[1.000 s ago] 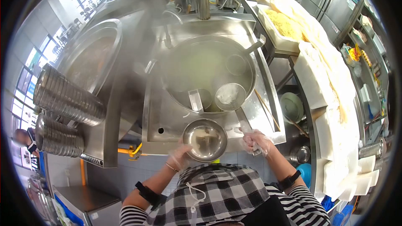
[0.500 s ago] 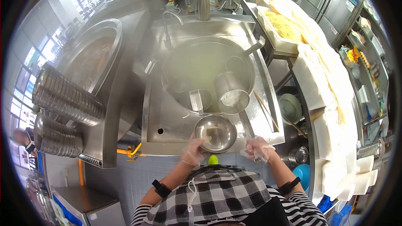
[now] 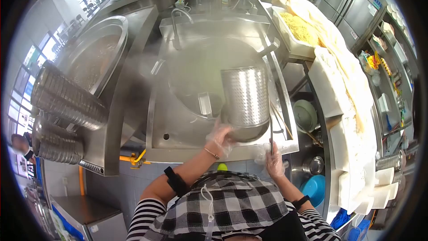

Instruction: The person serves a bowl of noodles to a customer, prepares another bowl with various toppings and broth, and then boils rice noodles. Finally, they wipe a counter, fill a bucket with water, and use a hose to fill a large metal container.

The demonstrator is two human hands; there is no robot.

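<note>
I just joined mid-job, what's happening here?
A person in clear plastic gloves is tipping a cylindrical perforated metal strainer over a round, shiny metal bowl. The left hand holds the bowl's side; the right hand grips the strainer's long metal handle. The strainer's mouth faces the bowl, so its contents are hidden. Just beyond is a large round metal vat of cloudy, steaming liquid.

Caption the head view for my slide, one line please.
Left hand on a metal bowl, right hand holding a perforated strainer tipped over it, at a steaming vat.
</note>
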